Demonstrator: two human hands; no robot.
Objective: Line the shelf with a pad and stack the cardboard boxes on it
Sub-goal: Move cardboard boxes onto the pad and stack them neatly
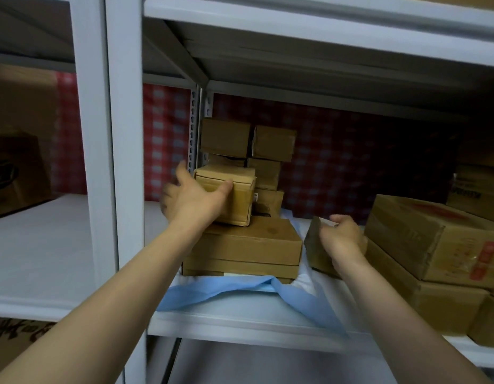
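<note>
Brown cardboard boxes (241,239) sit on a light blue pad (220,289); the shelf (240,320) is pale grey; the backing cloth (351,151) is red-and-white checked.

A small cardboard box (238,202) is gripped by the left hand (191,202) atop flat boxes (248,245) on the blue pad (212,293). At 3 o'clock from these, a tilted box (312,245) is held by the right hand (341,239).

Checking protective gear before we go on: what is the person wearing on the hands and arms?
Nothing shows: the left hand and right hand are ungloved, both forearms bare to the frame edge, no sleeves, watch or bands. Rings: too blurred to tell.
</note>
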